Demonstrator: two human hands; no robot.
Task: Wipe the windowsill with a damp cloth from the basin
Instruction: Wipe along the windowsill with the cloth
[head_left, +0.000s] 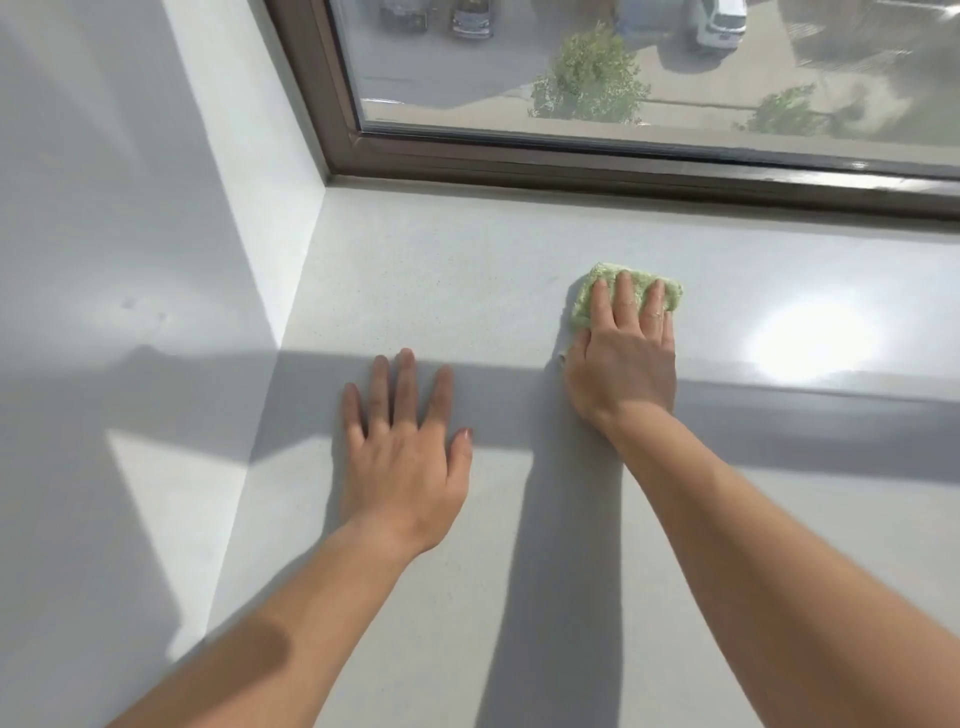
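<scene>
A wide pale grey windowsill (447, 270) runs below the window. A small folded green cloth (602, 278) lies on it right of centre. My right hand (623, 353) presses flat on the cloth, its fingers spread over it and most of the cloth hidden beneath. My left hand (402, 441) rests flat on the bare sill to the left of the cloth, fingers apart, holding nothing. The basin is not in view.
A brown window frame (571, 166) borders the sill at the back, with glass above it showing parked cars and trees outside. A white side wall (156, 234) closes the sill on the left. Sun glare (810, 338) lies on the sill's right part.
</scene>
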